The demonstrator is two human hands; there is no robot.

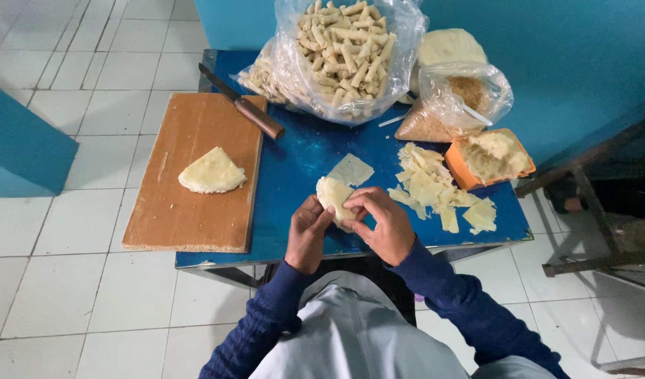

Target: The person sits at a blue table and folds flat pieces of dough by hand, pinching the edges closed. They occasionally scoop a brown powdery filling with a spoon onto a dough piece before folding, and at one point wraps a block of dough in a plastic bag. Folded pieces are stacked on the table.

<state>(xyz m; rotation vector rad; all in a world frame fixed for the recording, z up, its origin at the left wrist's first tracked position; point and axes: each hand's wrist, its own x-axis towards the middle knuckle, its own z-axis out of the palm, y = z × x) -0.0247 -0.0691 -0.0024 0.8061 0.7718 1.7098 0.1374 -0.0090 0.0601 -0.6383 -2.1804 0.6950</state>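
My left hand (307, 235) and my right hand (383, 223) together hold a pale folded wrapper (334, 194) just above the near edge of the small blue table (298, 158). A single flat wrapper piece (351, 170) lies on the table right behind my hands. To the right sits a heap of cut pale wrapper pieces (434, 189). An orange tub (458, 165) with pale filling stands beyond that heap.
A wooden cutting board (196, 203) on the left carries a stack of quarter-round wrappers (211, 171); a knife (245, 105) lies across its far corner. A clear bag of finished rolls (343, 52), a bag of crumbs (455, 102) and a blue wall (568, 56) stand behind.
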